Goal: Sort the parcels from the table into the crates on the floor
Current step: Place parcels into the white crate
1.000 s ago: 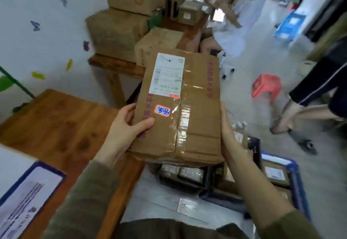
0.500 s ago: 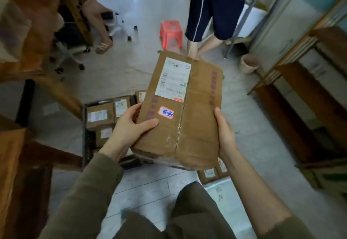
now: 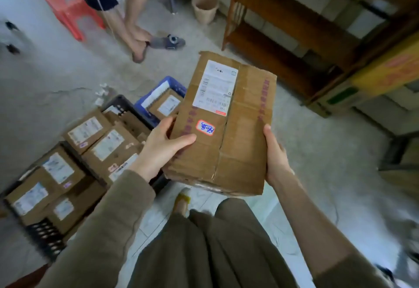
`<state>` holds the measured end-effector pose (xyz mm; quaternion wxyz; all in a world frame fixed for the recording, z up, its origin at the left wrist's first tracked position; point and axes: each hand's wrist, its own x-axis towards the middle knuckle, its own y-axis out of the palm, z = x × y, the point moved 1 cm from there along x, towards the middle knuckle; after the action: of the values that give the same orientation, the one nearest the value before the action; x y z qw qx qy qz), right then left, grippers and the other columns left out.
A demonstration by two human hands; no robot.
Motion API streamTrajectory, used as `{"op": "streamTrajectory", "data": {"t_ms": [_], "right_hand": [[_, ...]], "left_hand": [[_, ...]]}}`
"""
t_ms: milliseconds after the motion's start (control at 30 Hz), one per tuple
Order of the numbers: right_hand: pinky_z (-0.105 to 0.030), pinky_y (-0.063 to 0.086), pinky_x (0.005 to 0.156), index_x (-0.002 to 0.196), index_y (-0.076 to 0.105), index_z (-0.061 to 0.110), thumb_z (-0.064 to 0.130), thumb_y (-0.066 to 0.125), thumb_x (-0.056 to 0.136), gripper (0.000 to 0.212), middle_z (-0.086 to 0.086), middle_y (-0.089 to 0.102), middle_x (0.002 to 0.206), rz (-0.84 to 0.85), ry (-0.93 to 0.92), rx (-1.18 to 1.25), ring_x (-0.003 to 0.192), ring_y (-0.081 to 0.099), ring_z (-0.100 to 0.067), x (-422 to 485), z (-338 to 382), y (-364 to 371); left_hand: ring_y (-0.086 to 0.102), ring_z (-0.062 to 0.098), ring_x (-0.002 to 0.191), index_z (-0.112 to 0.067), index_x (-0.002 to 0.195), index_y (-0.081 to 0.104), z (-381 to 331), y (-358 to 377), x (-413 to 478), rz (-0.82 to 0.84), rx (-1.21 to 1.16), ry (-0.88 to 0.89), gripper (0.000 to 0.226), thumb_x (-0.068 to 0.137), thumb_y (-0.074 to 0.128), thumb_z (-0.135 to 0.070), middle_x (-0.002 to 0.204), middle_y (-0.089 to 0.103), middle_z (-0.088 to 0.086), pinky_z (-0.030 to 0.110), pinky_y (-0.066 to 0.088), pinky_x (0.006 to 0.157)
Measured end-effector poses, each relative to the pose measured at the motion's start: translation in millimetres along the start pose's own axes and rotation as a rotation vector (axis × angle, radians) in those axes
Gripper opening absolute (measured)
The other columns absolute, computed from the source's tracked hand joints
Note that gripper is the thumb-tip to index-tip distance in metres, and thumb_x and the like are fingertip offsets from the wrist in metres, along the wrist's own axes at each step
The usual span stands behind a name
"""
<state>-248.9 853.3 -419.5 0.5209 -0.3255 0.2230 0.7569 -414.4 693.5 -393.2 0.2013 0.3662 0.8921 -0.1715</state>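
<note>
I hold a brown cardboard parcel (image 3: 235,142) with a white shipping label and a small red-edged sticker, level above the floor. My left hand (image 3: 163,149) grips its left edge, thumb on top. My right hand (image 3: 275,154) grips the right edge, fingers underneath. On the floor to the left, a black crate (image 3: 45,240) holds several labelled brown parcels. A second black crate (image 3: 122,104) behind it also holds parcels. A blue crate (image 3: 174,83) with a parcel inside sits just left of the held parcel.
A person's bare legs (image 3: 133,27) and a grey slipper (image 3: 169,42) are at the top, beside a red plastic stool (image 3: 72,9). A beige bin (image 3: 205,8) and wooden shelving (image 3: 294,29) stand at the top right. A yellow box (image 3: 385,72) sits at the right.
My view has swung right and down, away from the table. The crates now lie to the left of the parcel. Both hands keep the same grip on the parcel.
</note>
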Motion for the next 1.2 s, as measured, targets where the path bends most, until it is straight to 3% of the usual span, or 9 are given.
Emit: {"op": "streamTrajectory", "data": {"t_ms": [100, 200, 267, 433, 533, 633, 867, 1067, 1200], "right_hand": [[-0.029, 0.051, 0.076, 0.089, 0.057, 0.022, 0.046, 0.058, 0.089, 0.024, 0.008, 0.062, 0.081, -0.16, 0.031, 0.09, 0.074, 0.061, -0.007, 24.1, -10.7, -21.1], [-0.03, 0.053, 0.082, 0.102, 0.063, 0.016, 0.046, 0.057, 0.089, 0.033, 0.005, 0.067, 0.095, -0.223, 0.063, 0.147, 0.086, 0.064, -0.01, 45.3, -27.8, -29.8], [-0.031, 0.051, 0.088, 0.113, 0.061, 0.017, 0.047, 0.056, 0.09, 0.038, 0.006, 0.066, 0.101, -0.276, 0.087, 0.18, 0.09, 0.063, -0.01, 57.4, -43.0, -33.4], [-0.035, 0.047, 0.097, 0.105, 0.061, 0.025, 0.05, 0.056, 0.089, 0.03, 0.004, 0.063, 0.106, -0.361, 0.147, 0.243, 0.102, 0.06, -0.015, 75.9, -77.3, -44.4], [-0.042, 0.045, 0.1, 0.111, 0.061, 0.026, 0.051, 0.055, 0.089, 0.034, 0.002, 0.063, 0.114, -0.389, 0.165, 0.273, 0.108, 0.059, -0.017, 81.9, -94.8, -52.3], [-0.042, 0.046, 0.099, 0.108, 0.061, 0.026, 0.048, 0.054, 0.09, 0.029, 0.002, 0.064, 0.111, -0.389, 0.18, 0.296, 0.107, 0.059, -0.017, 97.1, -113.9, -59.1], [-0.03, 0.046, 0.093, 0.124, 0.055, 0.021, 0.043, 0.049, 0.095, 0.037, 0.01, 0.061, 0.099, -0.297, 0.196, 0.306, 0.093, 0.057, -0.005, 168.5, -165.4, -56.9], [-0.037, 0.046, 0.101, 0.122, 0.058, 0.023, 0.043, 0.051, 0.094, 0.035, 0.004, 0.064, 0.114, -0.274, 0.176, 0.288, 0.109, 0.059, -0.014, 232.8, -206.8, -48.6], [-0.038, 0.044, 0.103, 0.127, 0.055, 0.019, 0.041, 0.049, 0.095, 0.039, 0.008, 0.062, 0.107, -0.254, 0.171, 0.277, 0.11, 0.057, -0.014, 265.9, -228.4, -40.6]], "left_hand": [[0.062, 0.007, 0.098, -0.037, 0.103, 0.058, 5.7, 25.1, 42.7, 0.132, 0.097, -0.013, 0.03, 0.079, 0.073, -0.026, 0.104, 0.065, -0.013, 0.028, 0.05, 0.083], [0.062, 0.004, 0.093, -0.04, 0.095, 0.058, 15.6, 45.8, 78.4, 0.255, 0.175, -0.029, 0.024, 0.08, 0.071, -0.026, 0.1, 0.065, -0.014, 0.024, 0.05, 0.077], [0.062, 0.006, 0.095, -0.036, 0.105, 0.059, 28.3, 55.8, 96.3, 0.311, 0.205, -0.036, 0.029, 0.081, 0.07, -0.026, 0.103, 0.065, -0.012, 0.024, 0.05, 0.077], [0.063, 0.015, 0.102, -0.034, 0.106, 0.059, 58.7, 75.6, 121.2, 0.419, 0.273, -0.056, 0.023, 0.085, 0.066, -0.028, 0.11, 0.066, -0.003, 0.035, 0.054, 0.084], [0.062, 0.012, 0.102, -0.021, 0.123, 0.054, 74.3, 86.9, 126.5, 0.417, 0.3, -0.062, 0.039, 0.086, 0.065, -0.029, 0.113, 0.064, -0.004, 0.028, 0.053, 0.08], [0.06, 0.006, 0.096, -0.02, 0.12, 0.051, 92.7, 97.9, 133.0, 0.407, 0.344, -0.068, 0.034, 0.088, 0.062, -0.025, 0.107, 0.062, -0.009, 0.017, 0.047, 0.07], [0.058, 0.014, 0.106, -0.021, 0.127, 0.048, 158.6, 116.8, 172.1, 0.318, 0.479, -0.058, 0.047, 0.087, 0.061, -0.04, 0.118, 0.06, -0.003, 0.031, 0.05, 0.086], [0.057, 0.012, 0.108, -0.024, 0.123, 0.048, 218.3, 123.7, 213.0, 0.3, 0.53, -0.067, 0.045, 0.085, 0.061, -0.044, 0.114, 0.059, -0.009, 0.037, 0.047, 0.095], [0.055, 0.008, 0.111, -0.029, 0.13, 0.045, 249.5, 123.5, 237.5, 0.312, 0.521, -0.097, 0.048, 0.087, 0.06, -0.042, 0.117, 0.059, -0.014, 0.033, 0.044, 0.097]]}}
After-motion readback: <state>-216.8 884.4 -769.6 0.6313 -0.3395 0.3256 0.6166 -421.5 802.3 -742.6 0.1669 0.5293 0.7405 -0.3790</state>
